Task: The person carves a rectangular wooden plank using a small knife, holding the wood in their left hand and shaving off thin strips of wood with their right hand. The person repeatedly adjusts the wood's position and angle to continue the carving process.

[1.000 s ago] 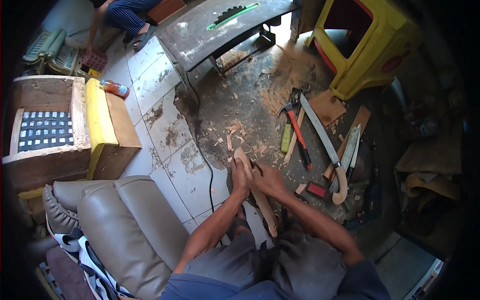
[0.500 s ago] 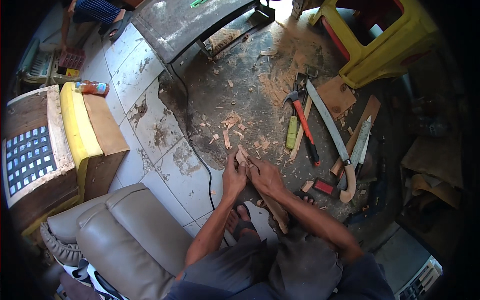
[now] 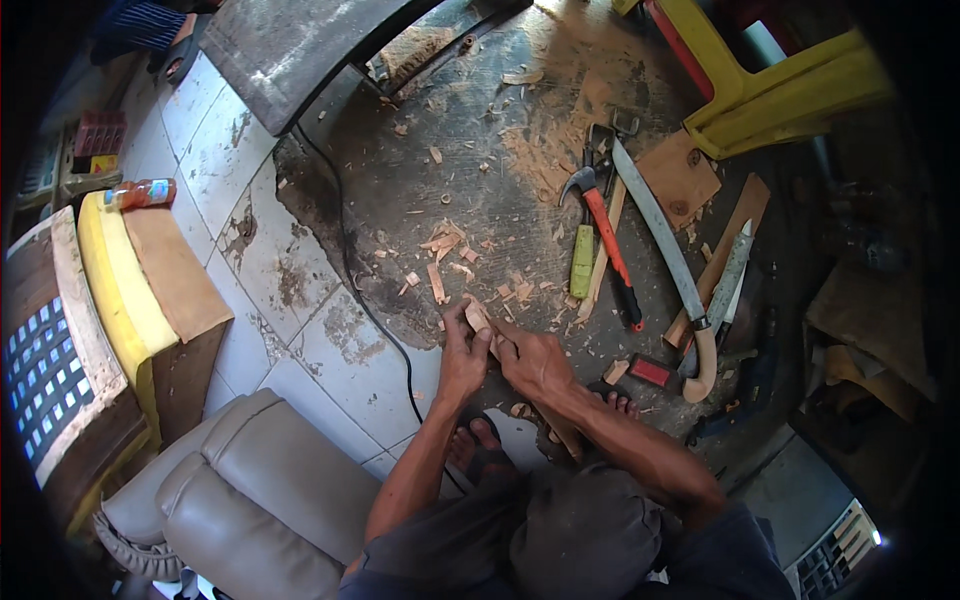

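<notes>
View dipped lower since earlier frame; hands unmoved. Wood piece (image 3: 478, 318) upright on floor, between feet. Left hand (image 3: 462, 362) clamped round it, steadying; right hand (image 3: 533, 362) gripping beside. Chips (image 3: 440, 275) ahead; hammer (image 3: 605, 235), machete (image 3: 665, 255) within reach, right.

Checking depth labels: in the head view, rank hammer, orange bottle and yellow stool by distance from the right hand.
From the right hand:
1. Hammer, just beyond it, slightly to the right.
2. Yellow stool, far corner, to the right.
3. Orange bottle, far left, on the yellow cushion.
</notes>
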The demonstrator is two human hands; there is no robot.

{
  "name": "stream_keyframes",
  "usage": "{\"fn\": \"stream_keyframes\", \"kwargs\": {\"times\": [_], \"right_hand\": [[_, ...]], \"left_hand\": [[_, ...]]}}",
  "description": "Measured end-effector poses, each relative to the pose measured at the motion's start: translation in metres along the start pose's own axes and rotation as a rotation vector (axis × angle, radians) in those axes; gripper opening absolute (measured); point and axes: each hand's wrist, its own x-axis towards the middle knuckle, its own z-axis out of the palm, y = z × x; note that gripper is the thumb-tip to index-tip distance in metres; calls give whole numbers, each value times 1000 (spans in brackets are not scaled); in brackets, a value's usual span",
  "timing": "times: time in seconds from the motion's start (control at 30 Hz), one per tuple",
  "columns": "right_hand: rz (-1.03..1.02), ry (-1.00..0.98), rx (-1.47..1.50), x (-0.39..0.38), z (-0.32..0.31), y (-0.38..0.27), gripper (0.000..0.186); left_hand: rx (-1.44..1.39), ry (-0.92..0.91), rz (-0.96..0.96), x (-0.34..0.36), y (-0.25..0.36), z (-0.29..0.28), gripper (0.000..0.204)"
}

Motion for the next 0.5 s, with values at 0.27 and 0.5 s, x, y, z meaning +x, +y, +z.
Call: {"fn": "stream_keyframes", "kwargs": {"times": [0.27, 0.5], "right_hand": [[27, -16, 73, 10, 0, -3, 44], [106, -64, 57, 8, -19, -15, 39]], "left_hand": [[-16, -74, -104, 1, 6, -8, 48], [-98, -109, -137, -1, 5, -8, 51]]}}
